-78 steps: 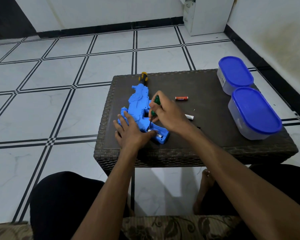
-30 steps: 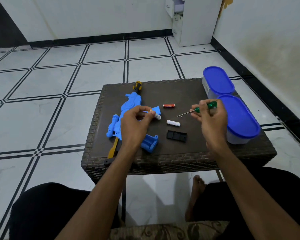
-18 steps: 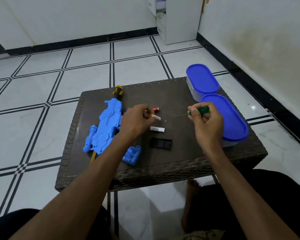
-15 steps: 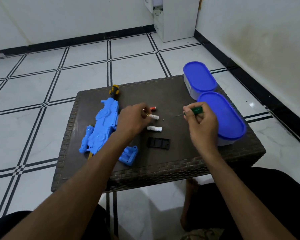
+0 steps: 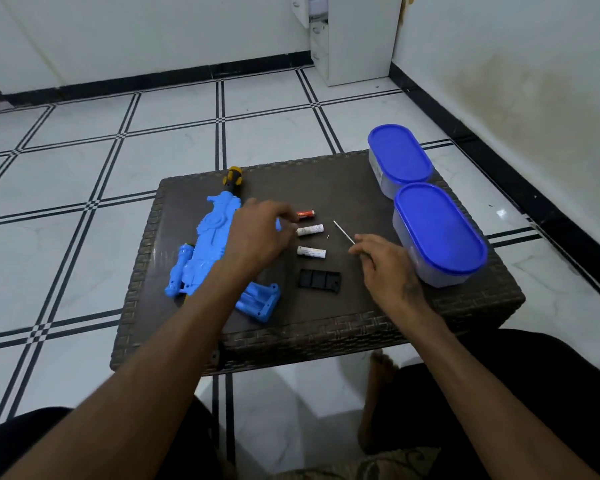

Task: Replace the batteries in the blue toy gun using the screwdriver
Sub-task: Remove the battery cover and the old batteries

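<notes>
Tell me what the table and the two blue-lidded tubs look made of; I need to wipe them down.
Table: dark brown woven wicker or rattan-look sides, shown by the basket-weave pattern; the top looks smooth and slightly glossy, possibly glass. Tubs: translucent, frosted-looking plastic walls with opaque blue plastic lids, smooth and faintly shiny.

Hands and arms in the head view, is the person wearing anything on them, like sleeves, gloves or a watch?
Nothing: the left hand and the right hand are bare, without gloves, rings or a watch. Both forearms are bare, no sleeves showing.
</notes>
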`<state>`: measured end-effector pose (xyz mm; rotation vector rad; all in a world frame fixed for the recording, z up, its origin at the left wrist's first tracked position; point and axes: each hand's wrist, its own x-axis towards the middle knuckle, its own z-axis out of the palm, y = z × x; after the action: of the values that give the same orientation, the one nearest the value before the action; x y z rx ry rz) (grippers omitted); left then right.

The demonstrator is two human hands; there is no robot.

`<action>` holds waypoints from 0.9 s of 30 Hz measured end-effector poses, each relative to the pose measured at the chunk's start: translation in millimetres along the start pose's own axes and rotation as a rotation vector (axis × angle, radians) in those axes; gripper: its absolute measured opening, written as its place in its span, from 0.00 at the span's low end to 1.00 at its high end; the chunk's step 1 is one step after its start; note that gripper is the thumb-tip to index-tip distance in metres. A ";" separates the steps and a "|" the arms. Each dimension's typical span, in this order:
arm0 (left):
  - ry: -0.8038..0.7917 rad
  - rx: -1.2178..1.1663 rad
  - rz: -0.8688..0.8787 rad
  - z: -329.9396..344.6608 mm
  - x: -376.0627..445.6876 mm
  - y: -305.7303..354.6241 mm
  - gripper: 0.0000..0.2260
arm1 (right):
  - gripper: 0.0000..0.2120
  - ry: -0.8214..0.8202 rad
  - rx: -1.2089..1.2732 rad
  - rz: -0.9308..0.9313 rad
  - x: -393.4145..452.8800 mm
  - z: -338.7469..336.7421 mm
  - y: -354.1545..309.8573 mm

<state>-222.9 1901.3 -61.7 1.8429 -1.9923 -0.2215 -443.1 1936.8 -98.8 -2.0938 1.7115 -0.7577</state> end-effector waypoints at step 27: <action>-0.101 0.357 -0.335 -35.0 -115.1 -53.4 0.27 | 0.19 -0.156 -0.237 0.110 3.4 1.1 -18.3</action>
<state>-155.7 2013.9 -73.1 2.4356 -1.8690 -0.0552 -427.5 1937.5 -88.7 -2.1227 1.8874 -0.3637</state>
